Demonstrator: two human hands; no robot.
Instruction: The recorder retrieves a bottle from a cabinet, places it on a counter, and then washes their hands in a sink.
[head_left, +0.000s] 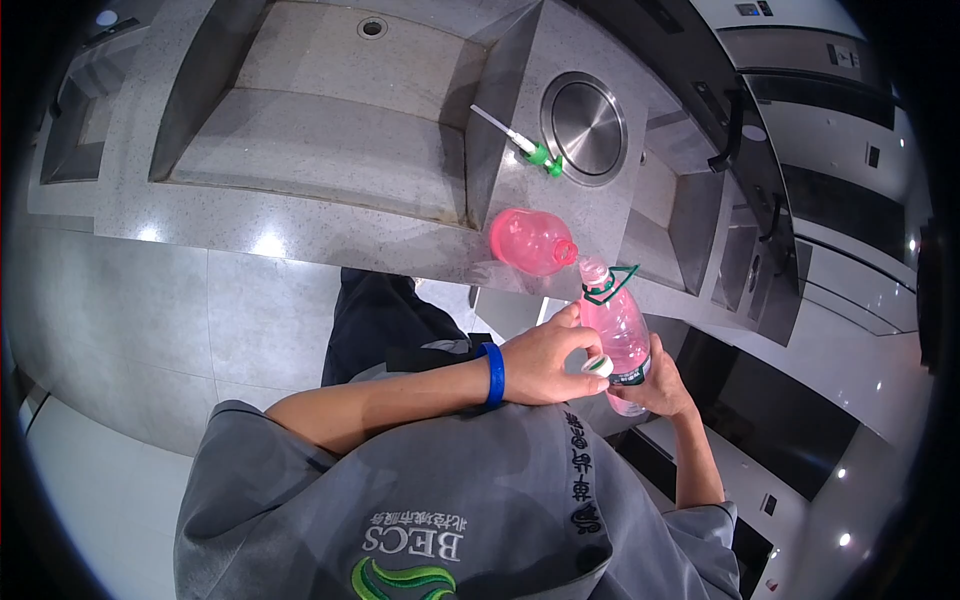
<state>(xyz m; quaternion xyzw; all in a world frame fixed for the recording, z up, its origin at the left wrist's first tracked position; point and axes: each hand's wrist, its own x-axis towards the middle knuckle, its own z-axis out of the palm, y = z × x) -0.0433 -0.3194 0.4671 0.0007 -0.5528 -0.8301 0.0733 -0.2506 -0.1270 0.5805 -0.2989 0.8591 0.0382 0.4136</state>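
My right hand (660, 386) is wrapped around the lower part of a large clear plastic bottle (616, 326) of pink liquid. A green carry loop (611, 285) circles its uncapped neck. Between the thumb and finger of my left hand (551, 360) is a white screw cap (598, 366) with a green inside. The left hand is close against the bottle's side; contact is unclear. Just beyond the large bottle's mouth, a smaller pink bottle (529, 240) without a top rests on the counter edge. A green-and-white pump dispenser head (534, 152) with its tube lies farther back.
The grey stone counter (315, 221) carries a deep rectangular basin (322, 135) with a drain (372, 28). A round steel lid (585, 127) is set into the counter beside the pump head. A mirror with a black fixture (731, 135) before it borders the right.
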